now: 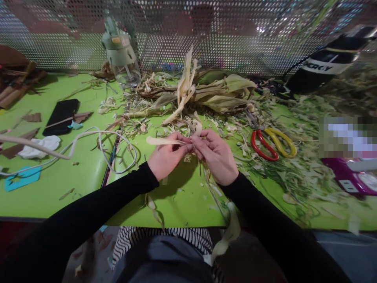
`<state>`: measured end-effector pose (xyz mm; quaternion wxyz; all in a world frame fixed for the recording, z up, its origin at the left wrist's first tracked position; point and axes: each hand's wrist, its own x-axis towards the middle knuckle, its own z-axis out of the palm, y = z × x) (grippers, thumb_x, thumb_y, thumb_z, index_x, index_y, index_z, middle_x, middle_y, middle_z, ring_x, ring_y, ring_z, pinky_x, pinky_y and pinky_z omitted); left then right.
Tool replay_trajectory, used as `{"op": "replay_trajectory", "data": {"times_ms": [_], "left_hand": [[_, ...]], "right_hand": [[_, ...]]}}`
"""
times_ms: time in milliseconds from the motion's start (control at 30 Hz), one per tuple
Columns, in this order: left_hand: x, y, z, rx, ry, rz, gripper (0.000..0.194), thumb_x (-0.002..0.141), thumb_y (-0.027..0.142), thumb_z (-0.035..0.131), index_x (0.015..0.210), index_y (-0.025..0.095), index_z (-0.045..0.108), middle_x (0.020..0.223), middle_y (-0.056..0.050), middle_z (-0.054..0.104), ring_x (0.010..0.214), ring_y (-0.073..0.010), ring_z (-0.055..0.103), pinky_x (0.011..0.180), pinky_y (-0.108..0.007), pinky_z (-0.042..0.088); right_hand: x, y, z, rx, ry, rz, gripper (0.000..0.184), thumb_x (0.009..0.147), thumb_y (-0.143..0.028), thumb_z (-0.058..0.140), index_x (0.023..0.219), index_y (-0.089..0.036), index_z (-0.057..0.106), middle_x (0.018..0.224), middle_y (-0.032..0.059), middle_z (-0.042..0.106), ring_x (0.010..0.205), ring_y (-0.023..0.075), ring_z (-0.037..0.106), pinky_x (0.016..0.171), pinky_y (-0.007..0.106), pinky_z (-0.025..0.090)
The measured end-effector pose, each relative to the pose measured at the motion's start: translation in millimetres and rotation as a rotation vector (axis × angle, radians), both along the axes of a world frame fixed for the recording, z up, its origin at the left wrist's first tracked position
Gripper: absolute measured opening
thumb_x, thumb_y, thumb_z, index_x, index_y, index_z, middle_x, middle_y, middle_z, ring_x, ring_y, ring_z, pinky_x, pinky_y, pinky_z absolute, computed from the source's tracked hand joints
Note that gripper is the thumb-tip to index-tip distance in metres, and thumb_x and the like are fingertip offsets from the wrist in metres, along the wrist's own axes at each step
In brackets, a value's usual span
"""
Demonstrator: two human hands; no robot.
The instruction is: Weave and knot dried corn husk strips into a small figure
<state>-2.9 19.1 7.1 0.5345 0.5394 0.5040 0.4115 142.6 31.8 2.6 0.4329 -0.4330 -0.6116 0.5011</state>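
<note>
My left hand (171,155) and my right hand (214,154) meet over the middle of the green table, fingertips pinched together. Between them is a pale strip of dried plant husk (160,140), one end of it sticking out to the left past my left hand. A curled piece of husk (198,125) rises just above my fingertips. From under my right hand a long husk strand (231,232) trails down over the table's front edge. Red-and-yellow-handled scissors (265,145) lie to the right of my right hand. Exactly how the fingers grip is partly hidden.
Behind my hands lies a pile of dried husks (218,92), with scraps around it. A clear bottle (122,59) and a black bottle (326,65) stand by the perforated metal screen (165,35). Leftward are a phone (61,116), a white cable (101,147) and crumpled tissue (41,146).
</note>
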Motion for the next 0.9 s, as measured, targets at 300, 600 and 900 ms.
{"op": "replay_trajectory", "data": {"times_ms": [300, 600, 900], "left_hand": [[5, -3, 1.9, -0.01, -0.088, -0.009, 0.012, 0.087, 0.025, 0.05, 0.082, 0.014, 0.053, 0.063, 0.005, 0.044, 0.055, -0.006, 0.039, 0.056, -0.02, 0.035], [6, -5, 6.3, -0.055, -0.087, -0.019, 0.01, 0.088, 0.021, 0.049, 0.082, 0.014, 0.052, 0.059, 0.007, 0.04, 0.046, -0.0038, 0.031, 0.045, -0.018, 0.029], [5, -3, 6.9, -0.064, -0.147, -0.03, 0.006, 0.086, 0.02, 0.051, 0.084, 0.015, 0.054, 0.059, 0.006, 0.042, 0.047, -0.0049, 0.031, 0.047, -0.02, 0.028]], "right_hand": [[-6, -1, -4.2, -0.094, 0.235, -0.039, 0.019, 0.083, -0.037, 0.062, 0.081, -0.018, 0.059, 0.066, -0.0044, 0.05, 0.043, 0.0023, 0.029, 0.037, 0.018, 0.023], [-7, -3, -0.7, -0.2, 0.306, -0.037, 0.013, 0.083, -0.031, 0.062, 0.084, -0.018, 0.061, 0.059, -0.0071, 0.044, 0.037, 0.0006, 0.024, 0.033, 0.017, 0.013], [-6, -3, 1.9, -0.2, 0.296, -0.035, 0.016, 0.082, -0.033, 0.062, 0.088, -0.018, 0.06, 0.052, -0.0089, 0.042, 0.038, 0.0016, 0.031, 0.034, 0.014, 0.02]]}}
